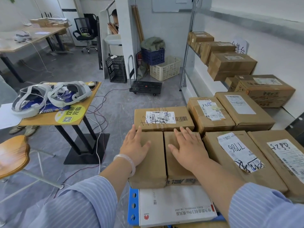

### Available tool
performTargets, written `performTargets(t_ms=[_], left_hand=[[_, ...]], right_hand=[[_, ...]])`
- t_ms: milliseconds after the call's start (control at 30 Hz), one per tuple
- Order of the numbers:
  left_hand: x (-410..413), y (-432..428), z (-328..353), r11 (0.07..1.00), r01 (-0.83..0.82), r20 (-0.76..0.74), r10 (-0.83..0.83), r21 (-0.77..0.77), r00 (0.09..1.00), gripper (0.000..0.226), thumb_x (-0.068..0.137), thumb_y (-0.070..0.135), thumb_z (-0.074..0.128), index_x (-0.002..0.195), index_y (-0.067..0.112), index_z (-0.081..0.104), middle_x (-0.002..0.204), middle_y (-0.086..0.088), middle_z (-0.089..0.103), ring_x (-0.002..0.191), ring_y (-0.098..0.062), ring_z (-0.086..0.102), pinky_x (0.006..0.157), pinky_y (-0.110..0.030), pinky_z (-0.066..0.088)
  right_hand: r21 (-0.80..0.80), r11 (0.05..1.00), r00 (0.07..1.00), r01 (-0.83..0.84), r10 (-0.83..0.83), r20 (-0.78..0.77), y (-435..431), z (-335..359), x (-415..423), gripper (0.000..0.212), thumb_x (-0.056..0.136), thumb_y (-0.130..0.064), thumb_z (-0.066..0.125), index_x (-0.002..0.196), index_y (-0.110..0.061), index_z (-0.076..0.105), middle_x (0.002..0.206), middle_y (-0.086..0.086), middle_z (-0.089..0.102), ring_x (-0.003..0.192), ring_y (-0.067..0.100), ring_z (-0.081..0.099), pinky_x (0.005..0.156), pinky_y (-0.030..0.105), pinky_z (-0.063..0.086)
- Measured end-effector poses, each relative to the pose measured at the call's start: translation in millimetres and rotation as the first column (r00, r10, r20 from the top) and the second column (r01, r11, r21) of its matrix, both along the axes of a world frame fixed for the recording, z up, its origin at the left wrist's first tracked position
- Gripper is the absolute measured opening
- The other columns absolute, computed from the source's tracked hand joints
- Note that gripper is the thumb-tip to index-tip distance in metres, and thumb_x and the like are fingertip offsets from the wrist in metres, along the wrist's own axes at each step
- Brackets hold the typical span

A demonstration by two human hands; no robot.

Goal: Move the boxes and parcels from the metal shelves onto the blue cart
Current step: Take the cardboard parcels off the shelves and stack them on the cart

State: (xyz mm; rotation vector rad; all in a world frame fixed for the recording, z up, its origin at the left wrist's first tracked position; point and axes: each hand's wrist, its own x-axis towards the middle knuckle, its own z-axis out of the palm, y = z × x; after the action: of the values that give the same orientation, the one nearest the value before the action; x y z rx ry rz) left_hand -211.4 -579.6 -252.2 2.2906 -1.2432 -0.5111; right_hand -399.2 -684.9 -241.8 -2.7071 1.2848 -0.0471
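Observation:
The blue cart (133, 206) stands low in the view, loaded with several brown cardboard boxes. My left hand (135, 145) lies flat with spread fingers on a plain brown box (151, 168) at the cart's left front. My right hand (187, 147) lies flat on the brown box (178, 171) beside it. Behind them sits a labelled box (162, 118). A white flat box (174, 206) lies in front, under the brown ones. To the right are boxes marked 7786 (238, 155). More boxes (230, 63) fill the metal shelves (186, 51) at the right.
A small wooden table (69, 117) with two headsets stands to the left, cables trailing on the floor under it. A wooden stool (13, 153) is at the left edge. A black folding trolley (145, 87) and crates stand farther back. A person sits behind a partition.

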Motion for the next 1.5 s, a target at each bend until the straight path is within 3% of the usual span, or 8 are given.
performTargets(t_ms=[167,600,867,1033,1167,1500], left_hand=[[4.0,-8.9,-6.2,0.996,0.051,0.121,-0.06,0.08,0.991,0.071,0.095,0.056,0.036,0.153,0.028,0.006,0.161,0.009,-0.004,0.147,-0.014,-0.003,0.119,-0.04,0.009],[3.0,-12.2,-7.5,0.991,0.041,0.204,-0.067,0.128,0.977,0.073,0.092,0.061,0.037,0.153,0.027,0.012,0.161,0.01,-0.003,0.147,-0.015,-0.002,0.118,-0.046,0.013],[-0.3,-13.8,-6.3,0.992,0.014,0.231,-0.043,0.125,0.972,0.073,0.092,0.062,0.035,0.152,0.031,0.009,0.161,0.007,-0.004,0.147,-0.016,-0.004,0.119,-0.046,0.007],[-6.4,4.7,-11.3,0.988,0.123,0.306,-0.144,0.088,0.941,0.078,0.082,0.074,0.029,0.15,0.04,0.011,0.161,0.01,-0.004,0.146,-0.012,-0.008,0.118,-0.045,0.001],[-8.9,11.3,-17.1,0.97,0.169,0.289,-0.215,0.174,0.933,0.083,0.079,0.078,0.025,0.151,0.04,0.01,0.161,0.009,-0.004,0.146,-0.013,-0.01,0.118,-0.047,-0.001],[-11.3,4.6,-16.2,0.969,0.151,0.277,-0.202,0.194,0.939,0.078,0.084,0.074,0.029,0.151,0.04,0.01,0.161,0.009,-0.003,0.146,-0.015,-0.009,0.117,-0.046,0.0]], right_hand=[[0.01,1.0,0.999,0.02,-0.02,-0.038,-23.0,0.4,15.5,0.073,0.095,-0.062,0.019,0.155,-0.023,0.005,0.163,0.0,-0.002,0.148,0.016,-0.009,0.119,0.043,-0.005],[0.033,0.997,0.996,0.075,-0.073,-0.043,-33.9,-7.8,19.4,0.073,0.094,-0.065,0.019,0.154,-0.025,0.011,0.162,-0.001,0.005,0.148,0.017,-0.002,0.119,0.047,-0.004],[0.05,0.997,0.998,0.064,-0.064,-0.007,-25.3,0.0,10.2,0.071,0.095,-0.061,0.026,0.154,-0.026,0.011,0.162,0.0,0.005,0.148,0.017,-0.003,0.119,0.045,-0.003],[-0.013,0.999,0.999,-0.029,0.03,0.014,-5.1,-2.3,-6.1,0.067,0.095,-0.06,0.028,0.153,-0.03,0.015,0.162,0.002,0.008,0.148,0.019,0.0,0.119,0.046,0.0],[0.038,0.998,0.999,-0.043,0.044,-0.029,-1.7,-9.6,-10.0,0.068,0.095,-0.061,0.025,0.154,-0.031,0.011,0.163,0.0,0.004,0.148,0.017,-0.004,0.118,0.045,-0.004],[0.043,0.997,0.997,-0.058,0.06,-0.055,-11.6,-19.6,-6.8,0.067,0.095,-0.062,0.02,0.154,-0.033,0.007,0.163,-0.002,0.0,0.148,0.016,-0.006,0.119,0.044,-0.003]])
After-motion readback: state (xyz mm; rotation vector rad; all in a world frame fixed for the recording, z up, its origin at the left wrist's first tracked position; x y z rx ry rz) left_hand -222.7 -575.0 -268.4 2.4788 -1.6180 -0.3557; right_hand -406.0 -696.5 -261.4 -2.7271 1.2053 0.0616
